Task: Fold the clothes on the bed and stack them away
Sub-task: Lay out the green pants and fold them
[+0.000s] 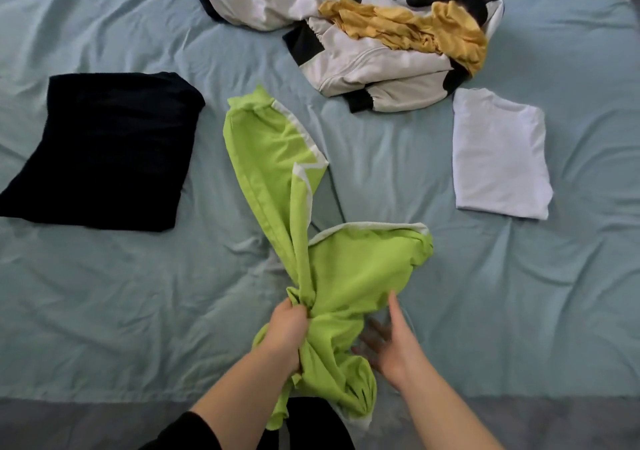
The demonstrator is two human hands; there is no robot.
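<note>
1. The lime-green garment with white trim (332, 276) lies in the middle of the pale blue bedsheet (104, 311). Its near end is drawn over the bed's edge toward the person, and one long section trails away up the bed. I take it to be the piece now being worked on, pulled close so it can be shaken out and laid flat.
2. The left hand (285, 335) has its fingers curled tight round a bunched handful of the green cloth. That grip looks meant to anchor the garment while the rest is sorted out.
3. The right hand (391, 342) is spread wide, fingers straight, and holds nothing. It sits at the right edge of the green cloth. It is blurred, so I cannot tell whether it touches the fabric. It seems poised to smooth it or find a hem.
4. A folded black garment (104, 151) lies to the left and a folded white one (498, 155) to the right, well apart, probably finished and awaiting stacking.
5. At the far side a crumpled white-and-black jacket (363, 61) lies unfolded, with a mustard-yellow garment (408, 30) heaped on it.
</note>
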